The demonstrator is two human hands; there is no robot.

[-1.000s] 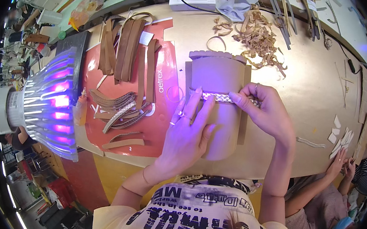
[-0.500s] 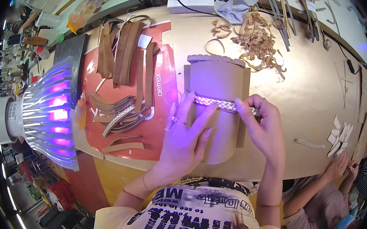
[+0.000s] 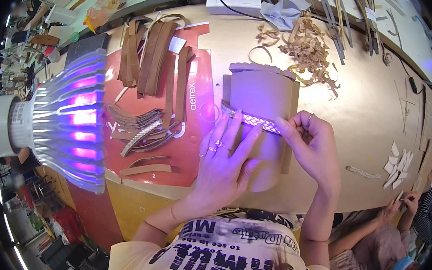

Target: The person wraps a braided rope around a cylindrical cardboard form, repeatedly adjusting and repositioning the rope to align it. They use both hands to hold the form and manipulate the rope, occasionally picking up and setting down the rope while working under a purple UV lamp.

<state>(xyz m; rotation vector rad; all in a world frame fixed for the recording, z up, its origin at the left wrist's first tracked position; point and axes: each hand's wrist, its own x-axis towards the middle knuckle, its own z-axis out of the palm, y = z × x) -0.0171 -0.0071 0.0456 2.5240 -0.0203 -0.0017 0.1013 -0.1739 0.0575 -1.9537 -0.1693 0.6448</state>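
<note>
A pale braided strip (image 3: 262, 123) lies across a rounded brown block (image 3: 263, 91) in front of me. It slants down to the right, and a darker brown end (image 3: 225, 106) shows at its left, past my fingertips. My left hand (image 3: 224, 162) is spread over the block's left side, with its outstretched fingertips pressing on the strip. At the block's right edge, my right hand (image 3: 313, 144) pinches the strip between thumb and forefinger, its other fingers curled. The strip's right end is hidden by that hand.
At left, a glowing purple lamp (image 3: 69, 121) rises close. Brown strips (image 3: 155, 59) lie on a red sheet (image 3: 187, 158). Brown shavings (image 3: 307, 52) and a power strip (image 3: 234, 1) are farther back. Right are a loose braid (image 3: 363, 172), white pieces (image 3: 400, 166) and another person's hands (image 3: 399, 204).
The strip's darker left end now shows beyond my left fingertips, and the braid slants more. Its right tail no longer shows past my right hand. The other person's hands have come together.
</note>
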